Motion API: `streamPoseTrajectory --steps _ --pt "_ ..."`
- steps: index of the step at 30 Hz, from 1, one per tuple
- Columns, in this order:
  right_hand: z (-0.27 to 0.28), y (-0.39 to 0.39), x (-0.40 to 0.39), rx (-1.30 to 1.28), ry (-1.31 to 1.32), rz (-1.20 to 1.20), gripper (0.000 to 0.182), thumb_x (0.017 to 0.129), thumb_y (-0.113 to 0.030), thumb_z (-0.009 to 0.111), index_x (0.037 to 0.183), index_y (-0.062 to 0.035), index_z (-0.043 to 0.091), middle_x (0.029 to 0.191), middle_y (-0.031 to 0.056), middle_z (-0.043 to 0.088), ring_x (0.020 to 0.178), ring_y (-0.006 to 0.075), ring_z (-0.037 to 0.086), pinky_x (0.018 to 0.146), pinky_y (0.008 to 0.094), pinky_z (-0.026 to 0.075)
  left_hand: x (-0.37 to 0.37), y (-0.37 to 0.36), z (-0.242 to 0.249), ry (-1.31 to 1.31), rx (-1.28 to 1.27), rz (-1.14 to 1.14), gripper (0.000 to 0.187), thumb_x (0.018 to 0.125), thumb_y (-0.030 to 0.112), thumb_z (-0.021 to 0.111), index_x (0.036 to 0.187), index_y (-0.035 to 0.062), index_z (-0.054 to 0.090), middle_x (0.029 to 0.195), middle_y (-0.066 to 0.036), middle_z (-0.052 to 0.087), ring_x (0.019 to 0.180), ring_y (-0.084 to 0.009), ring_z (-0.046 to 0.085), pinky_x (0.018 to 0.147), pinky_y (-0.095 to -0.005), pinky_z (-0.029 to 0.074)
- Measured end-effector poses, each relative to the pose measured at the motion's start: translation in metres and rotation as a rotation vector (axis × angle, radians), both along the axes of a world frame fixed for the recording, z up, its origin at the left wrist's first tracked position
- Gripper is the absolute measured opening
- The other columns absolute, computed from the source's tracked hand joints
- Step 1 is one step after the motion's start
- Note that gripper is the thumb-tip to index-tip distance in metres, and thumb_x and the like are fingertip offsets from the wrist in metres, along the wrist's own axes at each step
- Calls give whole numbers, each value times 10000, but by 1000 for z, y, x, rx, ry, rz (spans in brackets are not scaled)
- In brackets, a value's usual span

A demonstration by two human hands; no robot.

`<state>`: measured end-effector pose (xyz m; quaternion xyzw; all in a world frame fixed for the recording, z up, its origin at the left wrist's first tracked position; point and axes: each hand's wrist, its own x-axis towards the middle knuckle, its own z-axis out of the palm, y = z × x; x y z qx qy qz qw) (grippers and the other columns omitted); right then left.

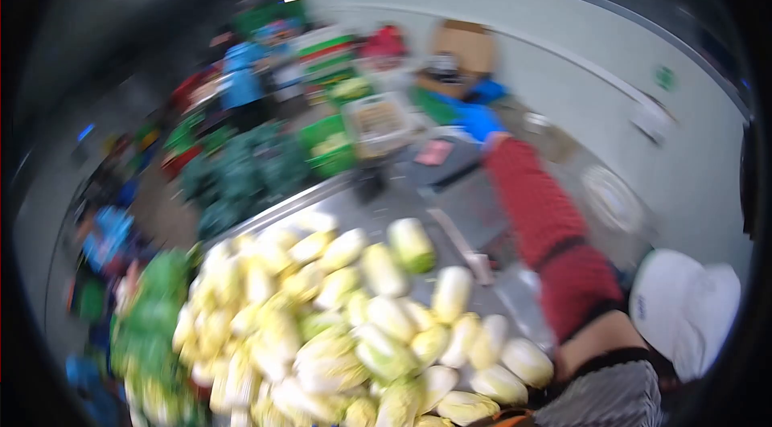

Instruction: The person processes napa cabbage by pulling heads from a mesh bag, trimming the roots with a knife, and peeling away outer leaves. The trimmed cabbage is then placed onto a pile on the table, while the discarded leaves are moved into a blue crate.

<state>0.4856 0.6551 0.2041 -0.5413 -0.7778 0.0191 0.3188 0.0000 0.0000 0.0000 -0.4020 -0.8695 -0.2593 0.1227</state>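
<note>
My right arm, in a red sleeve, stretches out over the right part of the metal table (394, 186). At its end my right hand (476, 118), in a blue glove, reaches the far side, next to a green item (434, 105) and an open cardboard box (466, 49). Motion blur smears its fingers, so whether they grip anything cannot be made out. A large heap of trimmed napa cabbages (330, 355) covers the near part of the table. My left hand is out of view.
A dark scale-like device (442, 158) and a knife-like tool (462, 246) lie on the table. Beyond it are a green crate (326, 145), a white crate (378, 121) and dark green sacks (241, 170). People in blue (241, 77) stand farther back. A white wall (563, 41) runs along the right.
</note>
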Motion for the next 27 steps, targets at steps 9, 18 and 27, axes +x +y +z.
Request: streamPoseTrajectory --steps 9,18,27 --pt "-98 32 -41 -589 1169 42 246 927 -373 566 960 -142 643 657 37 598 472 129 542 398 255 419 3 -6 2 -81 122 78 427 719 257 758 1091 96 624 1361 -205 442 1270 -411 369 1056 -512 279" --pt "-81 -170 -163 -879 442 230 287 936 -347 544 904 -77 638 724 78 650 567 184 611 515 322 495 -6 -24 2 -200 262 -36 447 761 275 740 1149 90 618 1410 -224 408 1317 -425 331 1086 -522 254" --pt "0 -504 -309 -982 -472 1132 473 996 -276 512 1410 -58 442 1322 91 562 1165 181 553 1012 320 421 -1 -116 1 -449 645 -74 344 846 193 688 1121 -3 626 1200 -207 564 1131 -349 527 942 -414 460"
